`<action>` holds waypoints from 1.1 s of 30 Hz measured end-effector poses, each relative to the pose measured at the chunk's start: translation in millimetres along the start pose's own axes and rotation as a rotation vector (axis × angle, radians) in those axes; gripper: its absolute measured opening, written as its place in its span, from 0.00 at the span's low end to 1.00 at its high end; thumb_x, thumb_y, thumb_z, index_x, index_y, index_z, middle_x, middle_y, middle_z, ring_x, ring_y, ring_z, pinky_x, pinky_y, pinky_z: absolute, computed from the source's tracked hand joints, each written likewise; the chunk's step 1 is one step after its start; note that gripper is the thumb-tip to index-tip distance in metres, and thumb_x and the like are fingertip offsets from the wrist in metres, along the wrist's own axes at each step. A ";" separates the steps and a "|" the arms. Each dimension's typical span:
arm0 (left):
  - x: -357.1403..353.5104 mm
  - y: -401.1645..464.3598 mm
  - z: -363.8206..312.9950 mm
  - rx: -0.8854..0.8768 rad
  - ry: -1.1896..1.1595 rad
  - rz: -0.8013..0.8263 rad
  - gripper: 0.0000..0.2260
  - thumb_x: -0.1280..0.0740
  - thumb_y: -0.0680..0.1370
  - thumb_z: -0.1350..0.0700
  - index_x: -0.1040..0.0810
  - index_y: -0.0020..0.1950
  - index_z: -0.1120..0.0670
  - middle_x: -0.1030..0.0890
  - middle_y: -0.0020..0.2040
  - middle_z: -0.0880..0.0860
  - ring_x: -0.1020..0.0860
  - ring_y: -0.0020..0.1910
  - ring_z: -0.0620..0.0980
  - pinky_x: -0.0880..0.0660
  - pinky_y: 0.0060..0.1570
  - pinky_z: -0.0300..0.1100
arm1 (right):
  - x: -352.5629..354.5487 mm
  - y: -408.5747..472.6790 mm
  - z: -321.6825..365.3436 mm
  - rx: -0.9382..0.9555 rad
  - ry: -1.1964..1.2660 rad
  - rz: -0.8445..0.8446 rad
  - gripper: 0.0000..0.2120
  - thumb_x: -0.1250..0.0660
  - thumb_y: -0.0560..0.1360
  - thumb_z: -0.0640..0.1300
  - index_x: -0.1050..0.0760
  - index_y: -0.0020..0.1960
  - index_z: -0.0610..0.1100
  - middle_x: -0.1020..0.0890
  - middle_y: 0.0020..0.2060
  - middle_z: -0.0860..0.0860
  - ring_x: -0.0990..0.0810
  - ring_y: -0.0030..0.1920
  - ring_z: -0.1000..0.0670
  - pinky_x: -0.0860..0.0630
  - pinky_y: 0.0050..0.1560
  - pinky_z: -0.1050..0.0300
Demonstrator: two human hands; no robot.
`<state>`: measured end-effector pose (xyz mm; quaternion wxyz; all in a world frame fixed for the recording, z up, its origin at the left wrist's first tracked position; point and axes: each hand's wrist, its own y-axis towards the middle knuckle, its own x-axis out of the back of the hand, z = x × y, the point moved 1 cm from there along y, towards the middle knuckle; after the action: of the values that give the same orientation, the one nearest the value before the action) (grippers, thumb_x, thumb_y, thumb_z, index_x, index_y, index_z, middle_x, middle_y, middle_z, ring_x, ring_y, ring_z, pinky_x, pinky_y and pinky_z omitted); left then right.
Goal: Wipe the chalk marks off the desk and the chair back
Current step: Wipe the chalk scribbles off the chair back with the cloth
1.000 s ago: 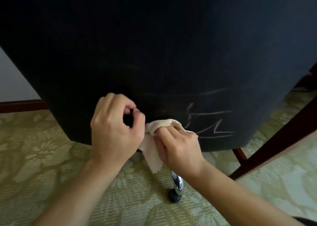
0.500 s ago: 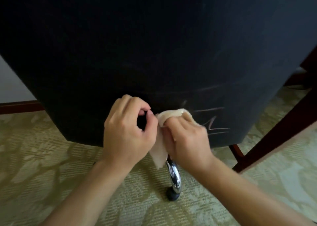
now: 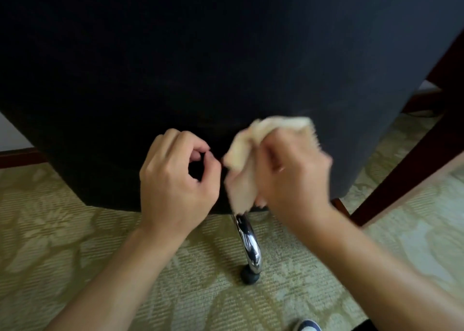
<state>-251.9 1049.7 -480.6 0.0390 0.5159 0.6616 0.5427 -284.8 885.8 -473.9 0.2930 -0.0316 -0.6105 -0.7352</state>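
A big black chair back (image 3: 226, 67) fills most of the view. The right hand (image 3: 293, 172) grips a pale cream cloth (image 3: 253, 152), with its fingers curled round the bunched-up top. It presses the cloth against the chair back near the bottom edge, a bit right of the middle. The hand and cloth look blurry, so I cannot tell if any chalk marks sit under them. A loose end of the cloth hangs down to the bottom edge.

The left hand (image 3: 175, 180) is just beside the cloth, on its left. Its fingers are curled in, with the thumb tip meeting the first finger. It holds nothing, and it sits in front of the chair back, close to the bottom edge.

Under the chair a shiny metal leg (image 3: 248, 245) curves down to a small dark foot (image 3: 249, 276) on the green patterned carpet (image 3: 62, 250). A dark wooden leg (image 3: 411, 160), maybe the desk's, slants along the right side. At the bottom edge of the view is the tip of a blue and white shoe (image 3: 307, 325).
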 end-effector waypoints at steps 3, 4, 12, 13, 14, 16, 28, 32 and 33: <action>1.6 -2.1 1.6 -0.023 -0.003 -0.001 0.04 0.33 0.76 0.59 0.22 0.42 0.58 0.23 0.39 0.51 0.25 0.39 0.49 0.28 0.40 0.41 | -17.5 -39.0 8.6 0.159 -0.016 0.309 0.04 0.33 0.73 0.40 0.25 0.40 0.43 0.22 0.32 0.50 0.24 0.32 0.48 0.28 0.27 0.55; 2.0 -2.4 1.3 -0.029 -0.007 0.001 0.04 0.34 0.76 0.59 0.22 0.42 0.58 0.23 0.39 0.51 0.25 0.39 0.49 0.28 0.40 0.42 | -18.0 -42.6 6.9 0.165 -0.027 0.345 0.04 0.35 0.74 0.41 0.24 0.41 0.43 0.22 0.33 0.51 0.23 0.33 0.48 0.29 0.27 0.57; 2.6 -0.2 -2.7 -0.026 -0.019 0.005 0.05 0.33 0.76 0.59 0.21 0.42 0.59 0.22 0.38 0.52 0.25 0.39 0.50 0.28 0.39 0.42 | 28.1 25.0 -27.1 -0.127 -0.061 -0.234 0.06 0.32 0.78 0.40 0.25 0.43 0.40 0.23 0.35 0.51 0.27 0.33 0.54 0.31 0.33 0.60; 2.3 -0.2 -3.4 -0.033 -0.021 0.007 0.05 0.33 0.76 0.59 0.21 0.42 0.59 0.22 0.38 0.52 0.24 0.39 0.50 0.28 0.38 0.42 | 29.6 31.3 -30.8 -0.154 -0.050 -0.287 0.06 0.32 0.79 0.41 0.26 0.44 0.39 0.24 0.36 0.52 0.27 0.33 0.55 0.31 0.34 0.61; 2.1 0.1 -4.7 -0.045 -0.028 0.008 0.05 0.33 0.76 0.60 0.21 0.42 0.59 0.22 0.38 0.52 0.24 0.38 0.49 0.27 0.38 0.42 | 28.2 32.1 -31.8 -0.173 -0.046 -0.308 0.06 0.33 0.79 0.41 0.26 0.45 0.39 0.25 0.36 0.53 0.27 0.33 0.55 0.31 0.34 0.62; 0.6 0.5 -9.5 -0.080 -0.039 0.020 0.04 0.33 0.76 0.61 0.22 0.42 0.60 0.23 0.37 0.52 0.24 0.37 0.50 0.27 0.37 0.43 | 16.8 18.2 -25.5 -0.183 -0.034 -0.231 0.06 0.33 0.78 0.41 0.27 0.43 0.42 0.26 0.34 0.54 0.27 0.32 0.52 0.31 0.33 0.59; -6.2 -3.9 -26.5 -0.115 -0.096 0.102 0.04 0.33 0.75 0.61 0.22 0.41 0.59 0.23 0.36 0.51 0.25 0.37 0.50 0.28 0.36 0.43 | 16.1 -32.7 -30.7 -0.015 -0.161 0.115 0.08 0.32 0.77 0.39 0.27 0.40 0.42 0.25 0.32 0.50 0.27 0.31 0.49 0.33 0.26 0.56; -12.2 -3.9 -28.0 -0.103 -0.083 0.116 0.03 0.32 0.75 0.61 0.22 0.41 0.58 0.23 0.36 0.50 0.25 0.37 0.49 0.29 0.36 0.40 | 38.7 15.9 -55.4 -0.219 -0.106 -0.268 0.06 0.33 0.78 0.41 0.29 0.44 0.44 0.26 0.36 0.54 0.28 0.33 0.54 0.35 0.35 0.64; -13.5 -3.7 -28.4 -0.101 -0.082 0.118 0.03 0.32 0.75 0.61 0.21 0.41 0.58 0.23 0.36 0.50 0.25 0.37 0.49 0.29 0.37 0.40 | 38.4 18.5 -56.2 -0.219 -0.090 -0.295 0.06 0.34 0.79 0.41 0.29 0.44 0.43 0.26 0.36 0.53 0.27 0.34 0.53 0.33 0.36 0.63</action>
<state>-265.3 1021.2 -478.7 0.0597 0.5732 0.5998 0.5552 -290.4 817.7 -456.3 0.1491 -0.0062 -0.5373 -0.8301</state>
